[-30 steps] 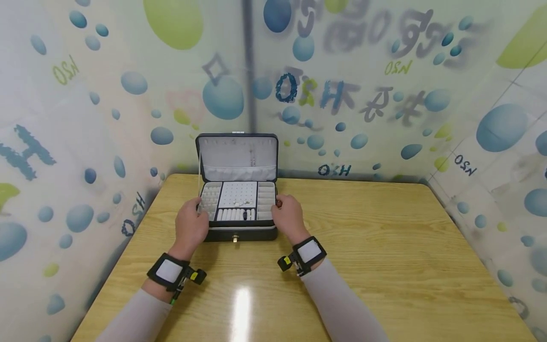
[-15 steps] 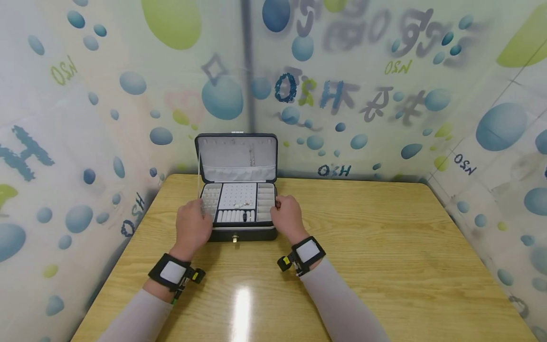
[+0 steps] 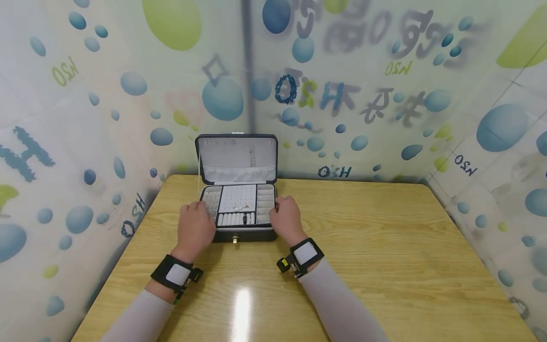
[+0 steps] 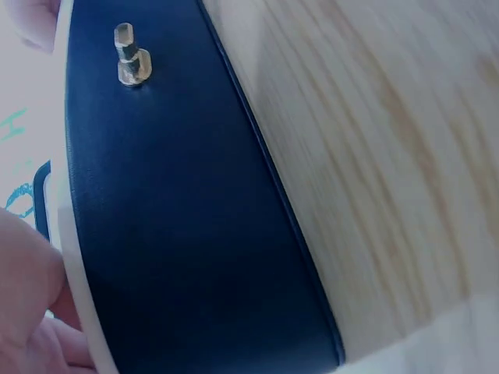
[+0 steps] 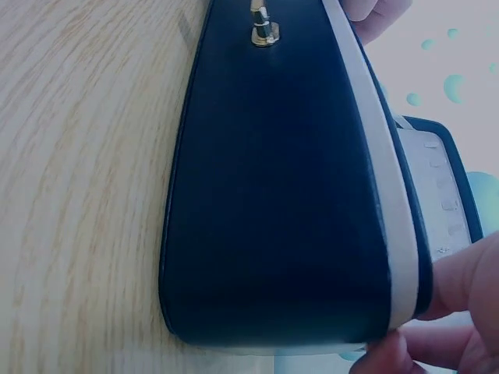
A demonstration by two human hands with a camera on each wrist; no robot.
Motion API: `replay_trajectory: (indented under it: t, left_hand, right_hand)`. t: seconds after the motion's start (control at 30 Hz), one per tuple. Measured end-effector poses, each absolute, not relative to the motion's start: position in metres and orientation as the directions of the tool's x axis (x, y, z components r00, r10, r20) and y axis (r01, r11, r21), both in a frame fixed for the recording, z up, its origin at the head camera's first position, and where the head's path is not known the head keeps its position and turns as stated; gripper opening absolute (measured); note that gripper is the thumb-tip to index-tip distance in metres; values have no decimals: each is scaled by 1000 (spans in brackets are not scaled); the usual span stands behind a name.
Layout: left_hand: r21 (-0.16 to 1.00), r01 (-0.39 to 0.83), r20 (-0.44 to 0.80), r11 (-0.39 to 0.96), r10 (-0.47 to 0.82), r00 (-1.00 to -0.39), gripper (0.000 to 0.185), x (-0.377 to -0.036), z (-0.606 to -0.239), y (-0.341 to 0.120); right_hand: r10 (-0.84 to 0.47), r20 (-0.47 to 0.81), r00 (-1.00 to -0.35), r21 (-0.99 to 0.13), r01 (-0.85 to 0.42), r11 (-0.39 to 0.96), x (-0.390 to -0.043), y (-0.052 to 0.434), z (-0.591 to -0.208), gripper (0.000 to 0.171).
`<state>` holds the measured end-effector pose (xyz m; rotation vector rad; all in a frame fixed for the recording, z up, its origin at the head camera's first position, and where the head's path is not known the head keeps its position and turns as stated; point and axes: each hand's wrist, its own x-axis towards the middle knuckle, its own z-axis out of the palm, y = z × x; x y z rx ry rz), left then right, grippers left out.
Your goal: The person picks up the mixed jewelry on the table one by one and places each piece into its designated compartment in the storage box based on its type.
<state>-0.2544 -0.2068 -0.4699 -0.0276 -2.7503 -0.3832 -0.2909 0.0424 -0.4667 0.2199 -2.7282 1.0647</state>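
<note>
Hands first, as I see them: my left hand grips the left side of the dark navy rectangular leather jewellery box, fingers curled over its rim, and my right hand clasps the right side the same way. The box sits toward the far edge of the pale wooden surface, its grey-lined lid standing upright beyond the tray.

A wooden table carries an open jewellery box.
</note>
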Motion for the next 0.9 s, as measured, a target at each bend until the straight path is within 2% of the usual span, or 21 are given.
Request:
replay_trajectory:
  t: [0.13,0.2,0.9]
  left_hand:
    - [130,87,354,988,36,-935,37,-254,-471,-206]
    - [94,89,355,992,50,-934,37,-255,-471,-206]
    - [189,94,353,977,22,-935,39,-253,-468,-209]
  right_hand:
    - [-62,254,-965,-619,-211,756,-289,40,-466,28]
    - [-59,254,-965,-611,-207,764,-288,39,-465,29]
    - [-10,212,-977,-709,-161,687,-294,43,-471,34]
